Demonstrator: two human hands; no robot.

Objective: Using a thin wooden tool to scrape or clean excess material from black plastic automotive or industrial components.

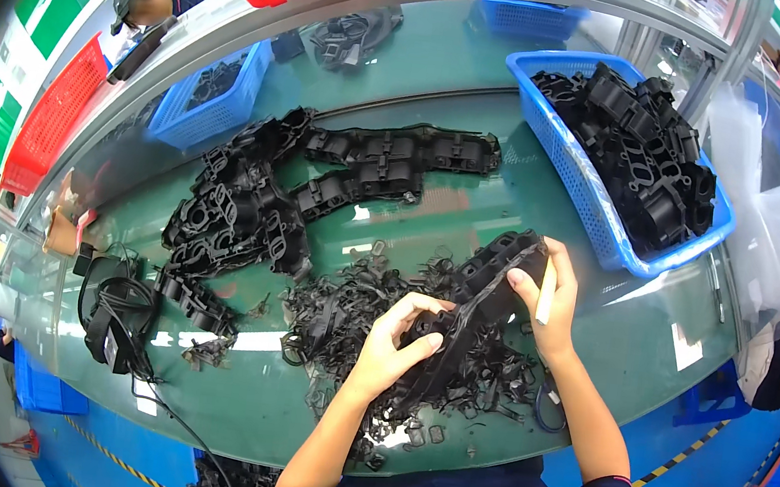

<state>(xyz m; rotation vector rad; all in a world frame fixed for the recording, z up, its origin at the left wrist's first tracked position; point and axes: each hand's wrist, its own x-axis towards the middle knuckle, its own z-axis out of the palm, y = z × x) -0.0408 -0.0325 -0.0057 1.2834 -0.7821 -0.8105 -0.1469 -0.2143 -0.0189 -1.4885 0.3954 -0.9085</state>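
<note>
black molded plastic part (484,313) held in both hands above a heap of black scraps (342,314).
the left hand (393,341) closes fingers and thumb on its near end; the right hand (561,315) closes at its far end, with a pale stick (546,294) in the grip. a steady left hold, thumb clear of the stick's path, and the worked edge turned into view should serve best.

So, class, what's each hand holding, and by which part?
The left hand holds a black moulded part by its left side; the right hand holds its far end, plus a pale stick, grip unclear.
</note>
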